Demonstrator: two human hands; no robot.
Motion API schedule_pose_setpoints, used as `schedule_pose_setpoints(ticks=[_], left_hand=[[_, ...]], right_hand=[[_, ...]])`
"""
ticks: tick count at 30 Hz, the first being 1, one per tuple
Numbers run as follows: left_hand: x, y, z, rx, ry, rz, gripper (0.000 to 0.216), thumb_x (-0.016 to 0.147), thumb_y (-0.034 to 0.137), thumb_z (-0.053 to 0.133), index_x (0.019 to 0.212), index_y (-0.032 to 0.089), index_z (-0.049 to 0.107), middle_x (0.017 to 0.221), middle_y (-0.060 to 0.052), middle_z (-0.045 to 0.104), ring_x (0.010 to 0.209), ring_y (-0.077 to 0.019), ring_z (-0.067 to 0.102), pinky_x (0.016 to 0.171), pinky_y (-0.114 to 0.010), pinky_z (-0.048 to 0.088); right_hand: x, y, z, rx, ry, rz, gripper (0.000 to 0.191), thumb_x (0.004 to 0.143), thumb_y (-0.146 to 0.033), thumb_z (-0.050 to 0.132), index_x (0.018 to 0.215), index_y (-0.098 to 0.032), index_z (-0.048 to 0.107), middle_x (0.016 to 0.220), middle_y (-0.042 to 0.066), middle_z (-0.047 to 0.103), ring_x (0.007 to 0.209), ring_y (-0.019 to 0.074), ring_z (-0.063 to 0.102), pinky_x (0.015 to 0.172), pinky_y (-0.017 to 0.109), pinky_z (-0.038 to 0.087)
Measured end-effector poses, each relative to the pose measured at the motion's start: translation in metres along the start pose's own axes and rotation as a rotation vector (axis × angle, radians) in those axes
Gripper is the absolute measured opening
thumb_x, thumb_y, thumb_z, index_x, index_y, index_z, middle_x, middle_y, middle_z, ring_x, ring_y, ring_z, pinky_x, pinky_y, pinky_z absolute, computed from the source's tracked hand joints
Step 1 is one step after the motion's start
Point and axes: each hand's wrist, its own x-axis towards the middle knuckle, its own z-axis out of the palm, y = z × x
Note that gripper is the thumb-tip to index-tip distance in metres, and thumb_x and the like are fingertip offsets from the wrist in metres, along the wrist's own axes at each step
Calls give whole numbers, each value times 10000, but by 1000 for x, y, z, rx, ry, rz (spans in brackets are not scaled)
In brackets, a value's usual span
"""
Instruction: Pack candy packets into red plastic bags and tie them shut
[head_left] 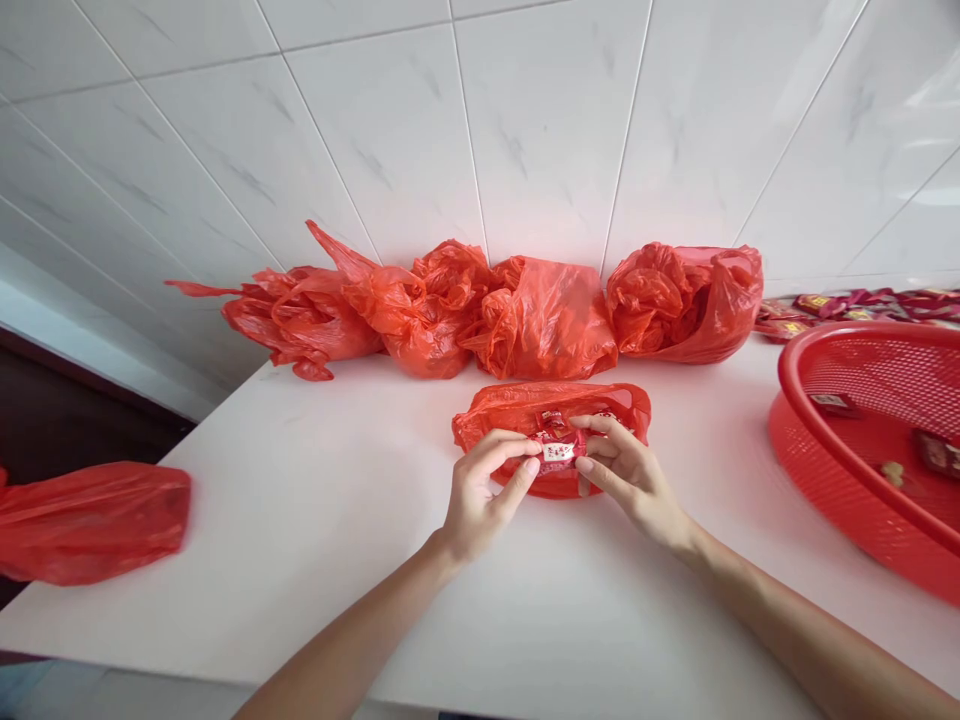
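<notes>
My left hand (pixel 486 487) and my right hand (pixel 624 468) meet over a small open red plastic bag (pixel 517 405) lying on the white table (pixel 315 520). Both pinch a small wrapped candy (pixel 561 452), red with a white label, between thumbs and fingertips. More wrapped candies show inside the bag just behind the one held. My fingers are curled around the candy's ends.
Several stuffed red plastic bags (pixel 540 315) line the tiled wall behind. Another red bag (pixel 90 520) lies at the table's left edge. A red mesh basket (pixel 870 440) with a few candies stands at right, with loose red wrappers (pixel 847 305) behind it.
</notes>
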Motion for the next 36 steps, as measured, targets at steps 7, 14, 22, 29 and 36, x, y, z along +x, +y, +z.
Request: schedule_pose_setpoints(ticks=[7,14,22,29,36], left_hand=[[-3,-6,3,-84,12,-144,149,907,229,683,1048,210,729,999,-47,746,919,-173,708,861,-293,580],[-2,-6,2,-255,-53,-453,409,825,330,757,1201,192,674,1039,-64,752,959,-209,717,906,-335,575],[2,-3,2,-247,-232,-503,292,883,401,714,1075,184,749,1053,-83,768,1010,-240,708,931,-354,554],[-1,-3,5,-185,-236,-405,251,896,396,707,1039,201,773,965,-70,755,948,-220,710,875,-338,575],[1,3,4,-244,-244,-414,247,890,404,710,1010,196,769,972,-71,762,931,-214,713,848,-323,579]], right_hand=[[5,-7,1,51,26,64,351,842,-532,748,869,-209,614,727,4,670,619,143,599,614,291,527],[4,-5,4,63,-19,25,327,864,-502,742,841,-209,598,710,-8,649,606,127,572,594,272,497],[1,1,2,-39,-36,-36,279,907,-467,708,930,-207,607,821,19,661,721,145,606,656,279,512],[1,-2,4,-84,-31,-61,302,910,-496,694,892,-203,622,781,14,626,675,142,567,643,295,498],[-1,-1,4,-82,-36,-91,262,942,-457,668,891,-204,618,756,-7,601,657,132,555,630,282,471]])
